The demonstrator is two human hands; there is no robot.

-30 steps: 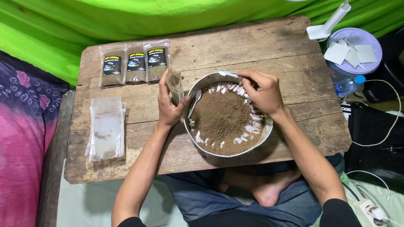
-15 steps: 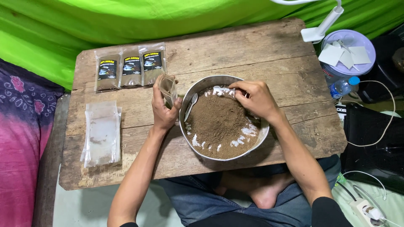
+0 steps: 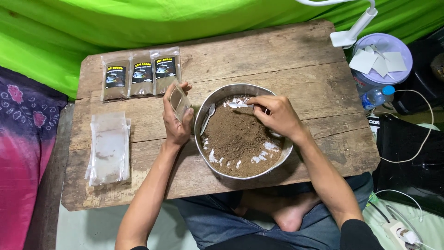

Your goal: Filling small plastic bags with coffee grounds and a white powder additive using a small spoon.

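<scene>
I had my left hand (image 3: pixel 175 121) closed around a small clear pouch (image 3: pixel 178 101), held upright just beside the left rim of the metal bowl (image 3: pixel 202 115). My right hand (image 3: pixel 276 115) pinched a white spoon (image 3: pixel 237 105) by its handle, fingers curled tight, its scoop low over the brown powder (image 3: pixel 238 139) at the bowl's far side. A second white spoon (image 3: pixel 206 118) leaned inside the left wall. Three filled packets (image 3: pixel 135 77) lay on the wooden table (image 3: pixel 296 60), and a stack of empty bags (image 3: pixel 109 148) sat well to the left.
</scene>
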